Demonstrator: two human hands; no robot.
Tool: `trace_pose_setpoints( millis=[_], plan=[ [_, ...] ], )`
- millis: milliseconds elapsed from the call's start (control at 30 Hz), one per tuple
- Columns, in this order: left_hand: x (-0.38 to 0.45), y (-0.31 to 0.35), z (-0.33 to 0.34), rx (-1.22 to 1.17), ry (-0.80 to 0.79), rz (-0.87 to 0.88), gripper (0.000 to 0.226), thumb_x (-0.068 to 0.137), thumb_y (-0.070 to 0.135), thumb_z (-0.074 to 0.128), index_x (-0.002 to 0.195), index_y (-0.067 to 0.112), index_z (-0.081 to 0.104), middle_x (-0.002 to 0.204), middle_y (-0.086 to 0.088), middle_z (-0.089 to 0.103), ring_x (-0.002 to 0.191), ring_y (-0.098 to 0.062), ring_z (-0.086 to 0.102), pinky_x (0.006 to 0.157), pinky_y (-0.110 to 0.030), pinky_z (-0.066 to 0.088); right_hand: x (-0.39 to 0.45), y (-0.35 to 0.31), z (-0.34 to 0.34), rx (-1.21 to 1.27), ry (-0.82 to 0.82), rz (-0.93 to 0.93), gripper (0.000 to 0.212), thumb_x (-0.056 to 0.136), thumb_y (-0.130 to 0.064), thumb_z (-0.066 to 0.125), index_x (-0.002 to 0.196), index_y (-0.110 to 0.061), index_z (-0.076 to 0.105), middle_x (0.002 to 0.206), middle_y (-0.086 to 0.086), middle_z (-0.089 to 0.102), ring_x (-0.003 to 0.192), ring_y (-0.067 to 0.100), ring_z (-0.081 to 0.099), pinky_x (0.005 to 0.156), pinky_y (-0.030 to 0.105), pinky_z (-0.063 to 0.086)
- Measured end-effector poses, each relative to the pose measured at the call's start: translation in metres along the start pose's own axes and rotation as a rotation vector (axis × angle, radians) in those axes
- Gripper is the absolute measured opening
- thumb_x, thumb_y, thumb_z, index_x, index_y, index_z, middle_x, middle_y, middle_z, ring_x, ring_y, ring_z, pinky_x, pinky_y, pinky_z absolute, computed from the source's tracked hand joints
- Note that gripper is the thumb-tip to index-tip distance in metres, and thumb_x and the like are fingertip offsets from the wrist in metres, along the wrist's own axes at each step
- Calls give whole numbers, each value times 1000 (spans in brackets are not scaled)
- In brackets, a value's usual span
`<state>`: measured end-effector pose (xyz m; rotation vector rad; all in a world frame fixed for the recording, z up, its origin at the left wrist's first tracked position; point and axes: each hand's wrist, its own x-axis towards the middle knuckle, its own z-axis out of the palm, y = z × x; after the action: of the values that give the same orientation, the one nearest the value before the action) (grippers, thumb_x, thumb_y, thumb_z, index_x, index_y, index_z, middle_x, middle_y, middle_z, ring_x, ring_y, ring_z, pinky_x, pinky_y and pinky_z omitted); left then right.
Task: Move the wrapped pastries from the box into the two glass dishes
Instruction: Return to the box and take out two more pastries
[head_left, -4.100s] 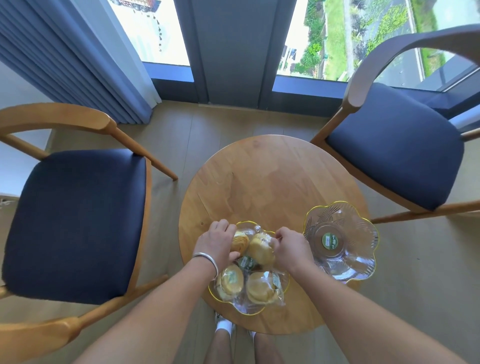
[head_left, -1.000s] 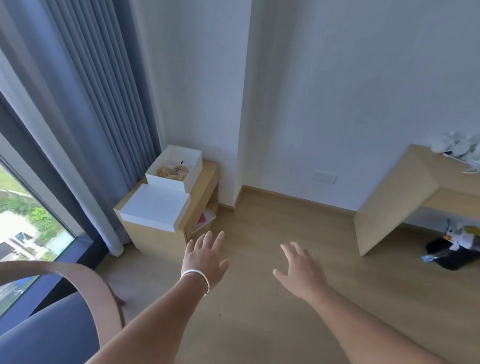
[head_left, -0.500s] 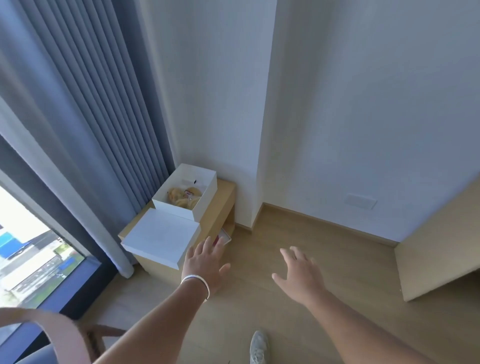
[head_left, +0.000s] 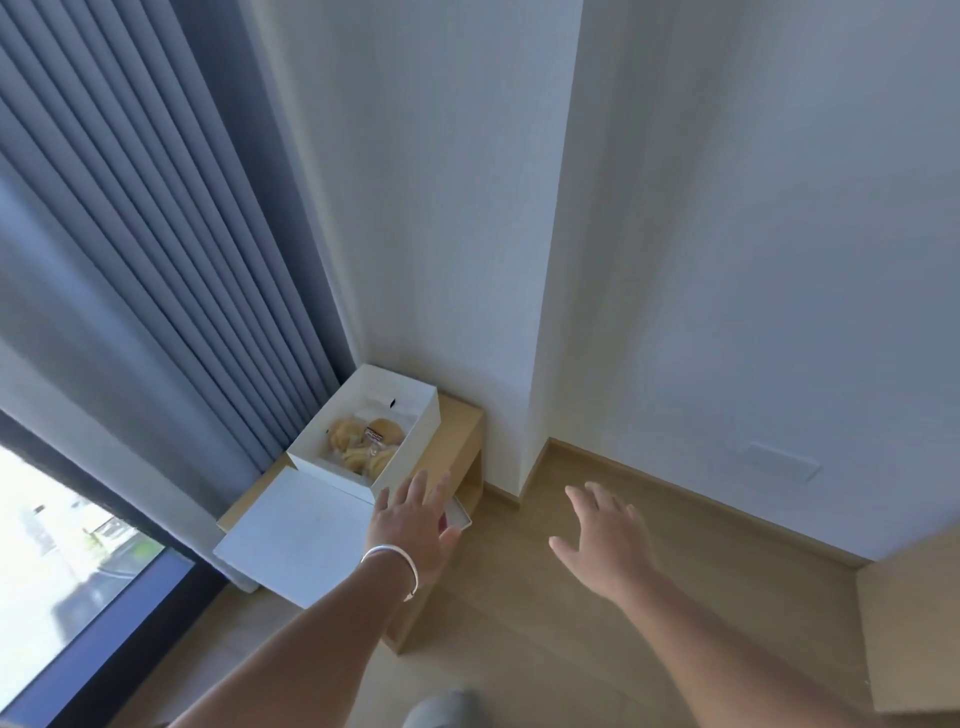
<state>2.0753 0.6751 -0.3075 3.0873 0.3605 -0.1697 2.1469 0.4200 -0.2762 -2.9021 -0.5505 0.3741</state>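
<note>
Only box (head_left: 363, 431) label, unreadable.

The wrapped pastries (head_left: 363, 441) in the box (head_left: 415, 431) are blurred, and their number cannot be told. The left hand (head_left: 410, 525) hides the near right corner of the cabinet (head_left: 462, 431) and most of a white thing (head_left: 460, 514) on its shelf. The lid (head_left: 296, 535) covers the cabinet's near end. A grey shoe (head_left: 441, 709) is cut off by the bottom edge, and a wooden piece of furniture (head_left: 914, 634) by the right edge. The window (head_left: 67, 561) view is washed out.
</note>
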Motion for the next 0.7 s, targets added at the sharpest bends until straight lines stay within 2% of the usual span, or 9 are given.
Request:
trace_pose_setpoints(
  millis=[333,567,700],
  plan=[
    [114,-16,12,-44,-23,4,73,90,61,37,147,31,3,156,-5,22,142,-27,23,114,-48,19,113,2,-13,-42,-80,-12,75,90,-59,46,153,-27,19,161,3,18,147,20,20,119,43,19],
    [211,-68,15,-117,-12,-148,74,92,60,35,150,28,1,158,-5,16,143,-27,19,114,-48,18,246,-49,-39,-159,-150,-182,74,90,-59,43,152,-27,18,159,5,21,145,23,23,118,41,21],
    [242,-106,22,-175,-41,-262,76,92,60,34,150,28,-3,160,-6,12,145,-26,16,115,-48,18,308,-91,-46,-184,-210,-275,74,91,-57,45,153,-27,18,161,3,15,146,24,19,118,41,20]
  ],
)
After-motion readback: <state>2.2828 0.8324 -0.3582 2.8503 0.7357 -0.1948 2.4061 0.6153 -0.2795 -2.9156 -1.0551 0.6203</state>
